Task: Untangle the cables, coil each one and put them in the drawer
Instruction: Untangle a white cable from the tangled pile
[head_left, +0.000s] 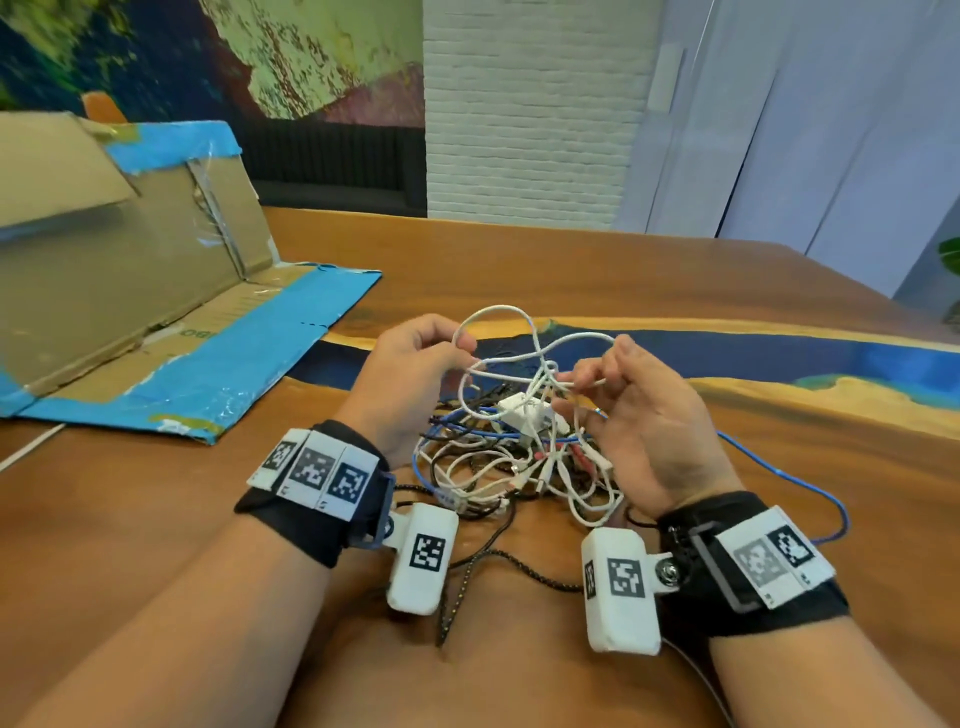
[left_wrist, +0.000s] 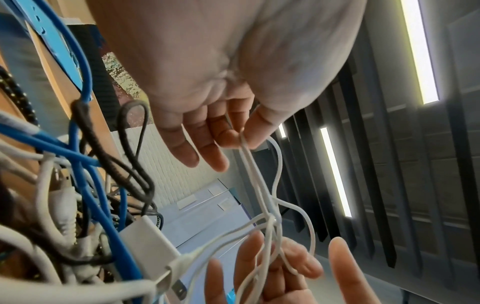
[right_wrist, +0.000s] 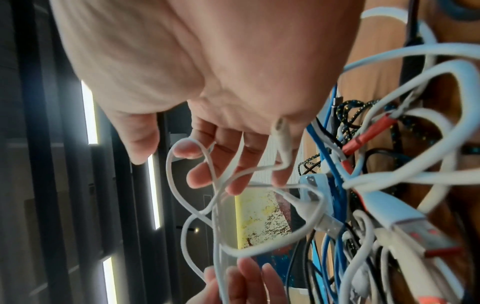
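A tangle of white, blue and black cables lies on the wooden table between my wrists. A thin white cable is lifted out of it in loops. My left hand pinches one loop between thumb and forefinger, seen close in the left wrist view as the left hand on the white cable. My right hand pinches the same cable a little to the right; its fingers are threaded through the white loops. A white charger block hangs in the knot.
An opened cardboard box with blue tape stands at the left rear. One blue cable trails off to the right, and a black braided cable runs toward me between the wrists. The table's far edge lies ahead.
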